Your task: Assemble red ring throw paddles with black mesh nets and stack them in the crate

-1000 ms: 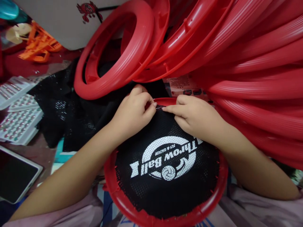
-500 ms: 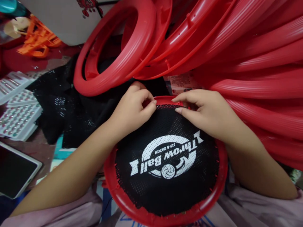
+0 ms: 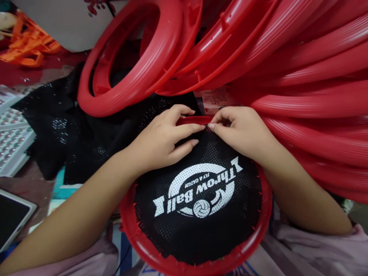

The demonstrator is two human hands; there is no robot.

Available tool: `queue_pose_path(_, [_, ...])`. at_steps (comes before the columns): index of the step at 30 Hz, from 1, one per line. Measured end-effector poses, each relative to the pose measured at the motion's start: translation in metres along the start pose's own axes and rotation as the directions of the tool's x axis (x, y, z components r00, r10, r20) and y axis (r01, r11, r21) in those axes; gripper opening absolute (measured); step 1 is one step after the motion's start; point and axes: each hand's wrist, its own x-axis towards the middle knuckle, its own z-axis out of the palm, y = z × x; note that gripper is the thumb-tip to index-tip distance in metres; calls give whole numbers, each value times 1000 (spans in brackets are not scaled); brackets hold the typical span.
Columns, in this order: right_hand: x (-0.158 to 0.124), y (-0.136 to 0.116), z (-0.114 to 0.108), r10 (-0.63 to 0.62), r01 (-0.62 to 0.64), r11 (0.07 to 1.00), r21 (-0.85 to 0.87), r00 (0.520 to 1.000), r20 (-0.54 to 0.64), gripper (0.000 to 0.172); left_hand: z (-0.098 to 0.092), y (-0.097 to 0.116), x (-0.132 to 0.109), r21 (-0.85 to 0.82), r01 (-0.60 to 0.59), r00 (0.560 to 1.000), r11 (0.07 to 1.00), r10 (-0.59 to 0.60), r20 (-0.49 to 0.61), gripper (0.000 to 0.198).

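Across my lap lies a red plastic ring (image 3: 149, 249). Black mesh fabric (image 3: 195, 239) printed with upside-down white "Throw Ball" lettering covers its middle, its edge caught on small pegs around the rim. At the far side, my right hand (image 3: 243, 130) pinches the edge of the mesh between thumb and index finger. My left hand (image 3: 163, 138) rests beside it with fingers apart. Its index fingertip touches the mesh edge near the right thumb, and its thumb lies over the fabric.
Red rings (image 3: 310, 103) are stacked at the right, with several leaning ones (image 3: 169, 46) behind my hands. Loose black mesh (image 3: 66, 126) is heaped at the left, near white trays (image 3: 17, 149), orange plastic parts (image 3: 28, 42) and a dark-screened device (image 3: 13, 218).
My left fingers have spread and moved right along the rim to meet my right hand. My right thumb and index finger have closed on the mesh edge. The view has shifted slightly right.
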Motion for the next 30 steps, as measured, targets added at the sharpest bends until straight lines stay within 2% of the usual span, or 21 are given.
queue_pose_path(4, [1,0,2,-22,22,999,-25,1000,-13,12,0,2,0,7,36,999,999,-36,14,39])
queue_pose_path(14, [5,2,6,-43,43,999,-16,999,-32,12,3,1,1,136,16,999,991,-21,31,40])
queue_pose_path(18, [4,4,2,-70,67,995,68,997,36,10,4,2,0,177,17,999,984,-26,47,39])
queue_pose_path(24, [3,10,-8,-76,51,980,190,990,122,5,8,-3,-3,212,-47,999,976,44,17,39])
queue_pose_path(30, [4,18,-13,-15,-39,949,311,986,168,20,7,-4,-5,191,-59,998,980,57,17,40])
